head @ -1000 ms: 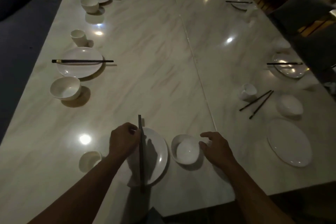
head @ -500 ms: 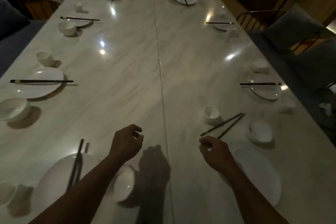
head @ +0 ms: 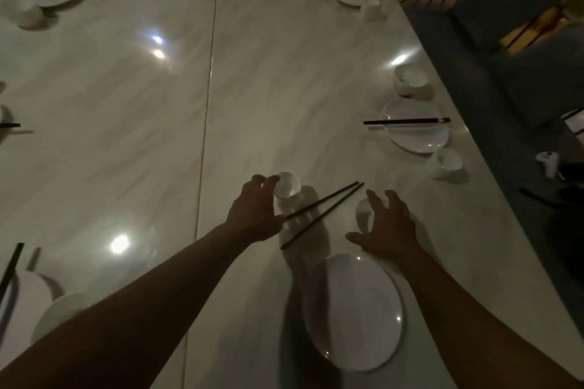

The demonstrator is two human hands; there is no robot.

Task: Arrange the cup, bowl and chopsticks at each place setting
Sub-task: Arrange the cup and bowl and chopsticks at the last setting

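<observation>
both bare forearms extend forward from the lower edge, left arm angled to the right, right arm angled to the left. left hand (head: 256,211): back upward, fingers (head: 271,181) curled round the near side of the cup (head: 289,188). right hand (head: 390,224): palm down, fingers spread and nearly straight, thumb splayed left, gripping nothing.

On the table (head: 126,136) a plate (head: 354,319) is set by the near edge. Behind it chopsticks (head: 322,213) are laid, with a cup (head: 287,185) to the left and a bowl (head: 363,211) to the right. A second plate (head: 417,136) is set by the right edge.
</observation>
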